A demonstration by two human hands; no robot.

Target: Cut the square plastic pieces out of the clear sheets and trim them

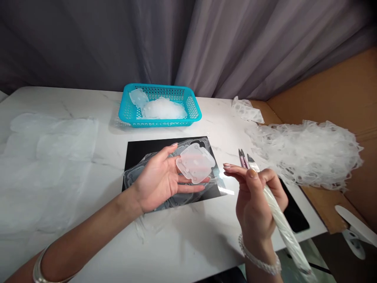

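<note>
My left hand (160,177) is turned palm up, holding a thin translucent plastic piece (196,163) with notched edges across its fingers. Beneath it, a clear plastic sheet with moulded shapes (137,177) lies over a black mat (138,148). My right hand (256,200) is closed around a knife (282,224) with a long white-wrapped handle, its dark pointed tip upward. Next to that tip show two slim purplish points (242,158); whether the hand holds them or they lie on the table, I cannot tell.
A blue basket (160,123) with similar translucent pieces stands at the back. Stacked translucent sheets (50,169) cover the left of the white table (188,239). At right, a heap of cut-out sheet scraps (312,153) lies by a cardboard box (332,94). A black flat object (296,212) is near the right edge.
</note>
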